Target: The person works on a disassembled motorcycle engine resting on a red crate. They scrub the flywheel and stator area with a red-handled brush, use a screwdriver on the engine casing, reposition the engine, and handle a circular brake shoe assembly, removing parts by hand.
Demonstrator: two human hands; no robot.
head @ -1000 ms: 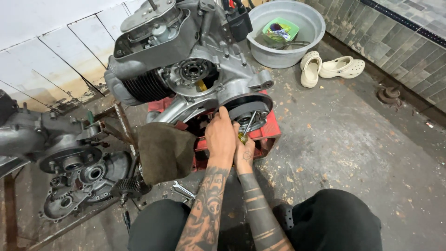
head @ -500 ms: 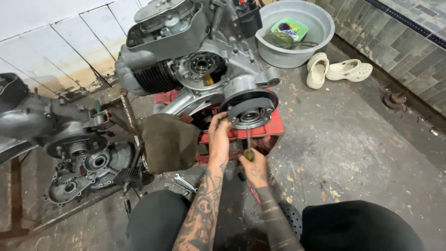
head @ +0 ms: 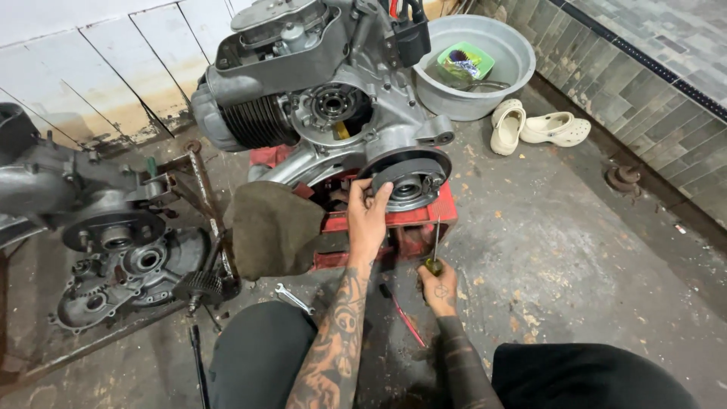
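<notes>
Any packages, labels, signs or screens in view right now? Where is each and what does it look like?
Packet: the only one; lies in the grey basin at the top, behind the engine; flat, green edge, dark and pink print.
No labels, signs or screens show.

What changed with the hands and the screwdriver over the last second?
The right hand drew back from the round brake drum toward the body, keeping its grip on the screwdriver, whose tip now stands clear of the drum. The left hand stayed on the drum's edge. The engine and red stand did not shift.
</notes>
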